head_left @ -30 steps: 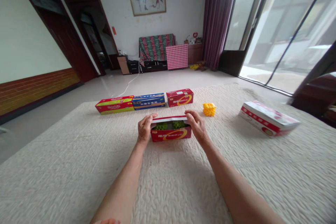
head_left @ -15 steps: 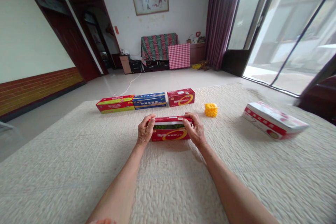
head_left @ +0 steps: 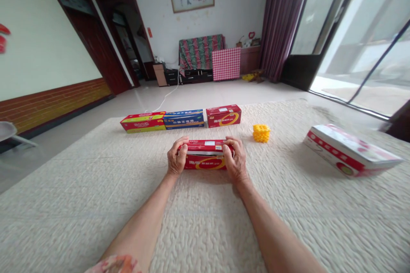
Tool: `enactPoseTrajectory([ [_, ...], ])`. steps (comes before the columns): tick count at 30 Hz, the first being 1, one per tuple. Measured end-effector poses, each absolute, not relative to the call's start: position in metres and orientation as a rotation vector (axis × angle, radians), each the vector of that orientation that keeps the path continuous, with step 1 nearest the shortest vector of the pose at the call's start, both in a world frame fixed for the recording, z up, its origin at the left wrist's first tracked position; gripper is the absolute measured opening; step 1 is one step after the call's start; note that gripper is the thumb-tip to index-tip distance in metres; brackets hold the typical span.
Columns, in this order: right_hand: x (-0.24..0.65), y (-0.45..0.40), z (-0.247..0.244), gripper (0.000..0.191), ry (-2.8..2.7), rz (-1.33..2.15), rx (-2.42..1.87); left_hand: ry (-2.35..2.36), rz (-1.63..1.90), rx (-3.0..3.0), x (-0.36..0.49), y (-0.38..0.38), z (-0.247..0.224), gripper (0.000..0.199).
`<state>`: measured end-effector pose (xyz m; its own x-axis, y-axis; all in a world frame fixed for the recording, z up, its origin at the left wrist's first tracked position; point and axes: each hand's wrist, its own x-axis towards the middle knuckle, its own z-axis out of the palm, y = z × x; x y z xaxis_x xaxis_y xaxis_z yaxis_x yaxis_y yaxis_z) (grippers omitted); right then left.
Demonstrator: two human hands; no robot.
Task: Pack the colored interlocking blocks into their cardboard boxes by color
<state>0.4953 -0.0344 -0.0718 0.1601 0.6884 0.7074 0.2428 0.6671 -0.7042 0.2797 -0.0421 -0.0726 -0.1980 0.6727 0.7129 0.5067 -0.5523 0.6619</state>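
Between my two hands a red cardboard box (head_left: 205,162) with a yellow ring print rests on the cream quilted cover (head_left: 198,222). Its lid flap is almost down, with a thin pale edge along the front. My left hand (head_left: 177,156) grips the lid's left end, thumb in front and fingers behind. At the right end my right hand (head_left: 235,158) holds the lid the same way, thumb on the front edge. The box's inside is hidden. Beyond it stand a red-and-yellow box (head_left: 142,123), a blue box (head_left: 184,120) and another red box (head_left: 224,116) in a row.
A yellow knobbly cube (head_left: 262,133) sits right of the held box. Farther right lies a white-and-red box (head_left: 352,151). A white stool (head_left: 7,130) stands off the left edge. Across the floor is a low cabinet (head_left: 195,76) with a checked cloth (head_left: 226,64).
The lid flap has come down, covering the green contents that showed through the front gap. Both hands have stayed on its ends. The view has shifted slightly.
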Motion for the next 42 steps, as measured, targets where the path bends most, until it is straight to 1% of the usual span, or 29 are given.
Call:
enactPoseTrajectory([
  [5, 0.4946, -0.0319, -0.0763, 0.013, -1.391, 0.367, -0.845, 1.416, 1.885, 1.898, 0.281, -0.0405, -0.0734, 0.039],
  [15, 0.4964, -0.0301, -0.0787, 0.012, -1.396, 0.342, -0.813, 1.337, 1.971, 1.952, 0.2796, -0.0339, -0.0801, 0.033],
  [33, 0.4989, -0.0281, -0.0788, 0.016, -1.464, 0.381, -0.831, 1.293, 1.951, 1.936, 0.2809, -0.0362, -0.0775, 0.025],
  [42, 0.4973, -0.0276, -0.077, 0.011, -1.487, 0.436, -0.861, 1.315, 1.926, 1.931, 0.2809, -0.0354, -0.0779, 0.025],
])
